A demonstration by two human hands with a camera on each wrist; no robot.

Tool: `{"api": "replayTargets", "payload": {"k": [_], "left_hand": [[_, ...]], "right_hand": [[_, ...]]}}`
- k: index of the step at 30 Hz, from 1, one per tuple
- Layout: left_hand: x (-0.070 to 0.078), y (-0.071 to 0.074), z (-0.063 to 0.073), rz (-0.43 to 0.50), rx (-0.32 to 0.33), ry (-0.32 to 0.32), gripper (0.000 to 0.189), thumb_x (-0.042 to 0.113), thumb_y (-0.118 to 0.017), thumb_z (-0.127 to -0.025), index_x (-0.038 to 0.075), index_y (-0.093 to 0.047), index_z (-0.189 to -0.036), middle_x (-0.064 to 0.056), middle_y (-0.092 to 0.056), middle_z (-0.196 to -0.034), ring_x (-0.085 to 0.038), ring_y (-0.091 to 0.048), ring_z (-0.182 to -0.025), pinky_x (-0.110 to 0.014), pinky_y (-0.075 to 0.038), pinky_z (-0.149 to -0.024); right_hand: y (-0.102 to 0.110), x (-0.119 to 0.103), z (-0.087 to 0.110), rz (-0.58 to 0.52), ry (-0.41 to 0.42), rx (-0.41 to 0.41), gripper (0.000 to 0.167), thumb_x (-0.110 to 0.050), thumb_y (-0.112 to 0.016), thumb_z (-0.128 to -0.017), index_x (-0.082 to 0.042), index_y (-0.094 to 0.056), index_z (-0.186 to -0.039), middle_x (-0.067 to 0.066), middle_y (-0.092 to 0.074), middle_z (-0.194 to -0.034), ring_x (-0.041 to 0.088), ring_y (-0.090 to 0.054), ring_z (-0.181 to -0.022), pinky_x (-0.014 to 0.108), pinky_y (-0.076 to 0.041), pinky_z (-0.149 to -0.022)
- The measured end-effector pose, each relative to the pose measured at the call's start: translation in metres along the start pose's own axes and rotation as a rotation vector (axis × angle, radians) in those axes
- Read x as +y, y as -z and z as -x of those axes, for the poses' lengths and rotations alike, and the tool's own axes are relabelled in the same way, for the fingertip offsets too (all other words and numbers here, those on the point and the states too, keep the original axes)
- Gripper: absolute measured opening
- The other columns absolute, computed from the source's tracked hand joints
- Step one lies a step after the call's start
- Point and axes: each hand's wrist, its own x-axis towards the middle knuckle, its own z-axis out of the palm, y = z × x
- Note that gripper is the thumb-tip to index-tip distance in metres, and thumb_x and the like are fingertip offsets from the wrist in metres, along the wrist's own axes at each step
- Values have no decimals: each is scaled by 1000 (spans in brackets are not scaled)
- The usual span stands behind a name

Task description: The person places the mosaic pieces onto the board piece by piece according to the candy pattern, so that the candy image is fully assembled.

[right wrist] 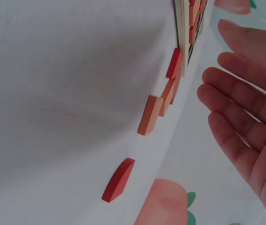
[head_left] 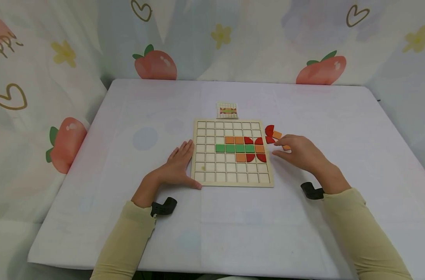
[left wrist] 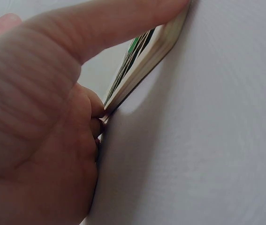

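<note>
Beside the right edge of the grid board (head_left: 220,177), your right hand (head_left: 305,154) hovers empty, fingers parted, near loose red pieces (head_left: 269,130) and orange pieces (head_left: 277,135); pinch one by its sides, while your left hand (head_left: 176,166), fingers extended at the left edge, should brace the board.

A white-covered surface (head_left: 233,225) with softly rounded far corners spreads across the head view, a faint blue disc (head_left: 145,138) showing on its left half. Behind it and to the left hangs a pale printed curtain (head_left: 258,54). Two red fruits with green leaves, one left of centre (head_left: 155,66) and one to the right (head_left: 322,70), meet the far edge; a third fruit (head_left: 72,144) lies sideways on the left. Brown heart outlines, yellow flowers and brown lettering (head_left: 4,46), partly cut off, decorate the cloth too.
</note>
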Motion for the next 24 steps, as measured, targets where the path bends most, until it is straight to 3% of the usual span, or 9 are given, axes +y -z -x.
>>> {"api": "replayTargets", "payload": {"k": [5,12,24], "left_hand": [[0,0,-1,-6,-2,5,129,60,-74,-63,2,8,-145,-10,10,-152,-20,15,-137,-40,5,-108],[-1,0,0,-1,-2,2,129,60,-74,-63,3,8,-145,-9,11,-152,-18,15,-136,-40,5,-108],[2,2,1,-23,-9,0,129,59,-74,-64,0,8,-145,-11,11,-152,-20,15,-137,-39,6,-107]], "right_hand": [[1,4,1,0,1,27,35,-18,-71,-82,5,-65,-108,19,-63,-103,33,-55,-96,50,-43,-84],[2,7,0,9,-100,-1,34,-16,-68,-84,7,-64,-109,21,-63,-101,33,-55,-93,49,-44,-82],[-4,17,-4,16,-203,-2,36,-15,-66,-85,10,-61,-111,25,-58,-104,36,-50,-94,50,-43,-84]]}}
